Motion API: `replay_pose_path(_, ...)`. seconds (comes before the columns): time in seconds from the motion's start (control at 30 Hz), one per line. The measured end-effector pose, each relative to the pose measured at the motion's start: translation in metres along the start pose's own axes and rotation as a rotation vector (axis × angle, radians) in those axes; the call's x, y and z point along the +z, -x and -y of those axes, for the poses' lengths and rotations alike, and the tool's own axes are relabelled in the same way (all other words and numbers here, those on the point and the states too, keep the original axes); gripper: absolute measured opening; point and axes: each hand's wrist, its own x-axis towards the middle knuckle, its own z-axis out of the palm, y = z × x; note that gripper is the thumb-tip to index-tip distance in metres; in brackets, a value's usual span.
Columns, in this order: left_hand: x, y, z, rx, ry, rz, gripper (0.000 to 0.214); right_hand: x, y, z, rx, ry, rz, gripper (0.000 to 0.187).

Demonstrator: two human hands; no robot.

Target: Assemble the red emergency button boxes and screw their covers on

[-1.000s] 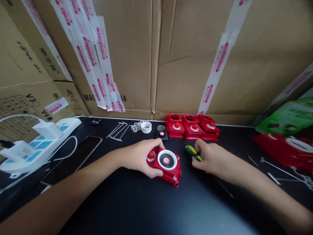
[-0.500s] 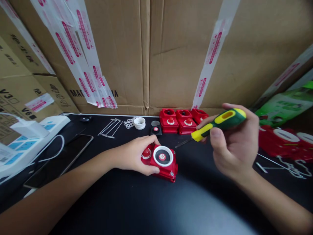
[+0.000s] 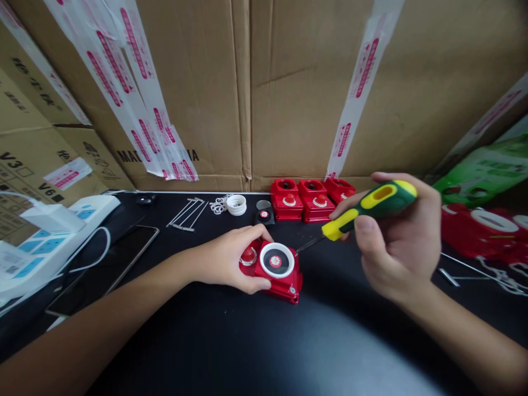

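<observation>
My left hand (image 3: pixel 231 258) is wrapped round a red box-shaped device (image 3: pixel 284 289) on the black table, thumb on the near side and fingers on the far side. The device carries a white ring (image 3: pixel 262 265) around a dark round disc, and a red dome (image 3: pixel 248 255) beside it. In my right hand (image 3: pixel 396 236) is a screwdriver (image 3: pixel 363 209) with a green and yellow handle. Its thin shaft points left and down, with the tip at the device's far right corner; whether it touches a screw there is too small to tell.
Several similar red devices (image 3: pixel 286 201) stand along the cardboard wall (image 3: pixel 297 110), with more red units (image 3: pixel 474 231) at right. White rings (image 3: pixel 236 205), a black square part (image 3: pixel 264 215) and metal rods (image 3: pixel 187 214) lie behind. A phone (image 3: pixel 107 269) and power strip (image 3: pixel 37 247) occupy the left.
The screwdriver tip now sits closer against the corner of the red device. Both hands keep their grips, and the view has shifted slightly.
</observation>
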Motion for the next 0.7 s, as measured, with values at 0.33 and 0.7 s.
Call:
replay_pose_path(0.33, -0.0001, -0.0001, -0.0020, -0.013, -0.030, -0.012, 0.058, -0.0044, 0.0019, -0.0083, -0.034, 0.075, 0.082, 0.048)
replay_pose_path(0.7, -0.0004, -0.0005, -0.0014, -0.003, -0.021, -0.004, 0.059, -0.0041, 0.0014, -0.0049, 0.003, 0.087, 0.080, 0.045)
